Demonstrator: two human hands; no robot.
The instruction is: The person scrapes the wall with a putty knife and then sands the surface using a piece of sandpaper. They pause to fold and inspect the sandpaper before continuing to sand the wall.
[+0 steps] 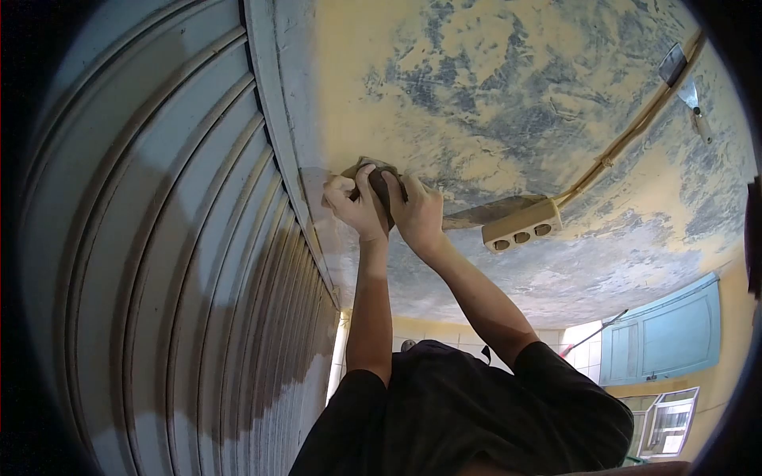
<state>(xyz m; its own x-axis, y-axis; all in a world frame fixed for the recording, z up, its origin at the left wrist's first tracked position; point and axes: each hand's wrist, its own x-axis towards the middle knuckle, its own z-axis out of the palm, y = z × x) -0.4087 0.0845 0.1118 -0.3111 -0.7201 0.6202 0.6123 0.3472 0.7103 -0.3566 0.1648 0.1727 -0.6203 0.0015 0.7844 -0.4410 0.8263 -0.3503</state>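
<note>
A dark grey-brown sheet that looks like sandpaper is against the yellow, patchy wall, close to the edge of the shutter. My left hand pinches its left side with curled fingers. On the other side, my right hand has its fingers bent around the sheet. Both forearms reach up from below, and the two hands are almost touching. The sheet's face against the wall is hidden.
Ribbed metal shutter slats fill the left. Right of my hands is a three-socket power strip, its cable running up the wall. Two scrapers, one being a putty knife, are by the cable. A blue cabinet appears lower right.
</note>
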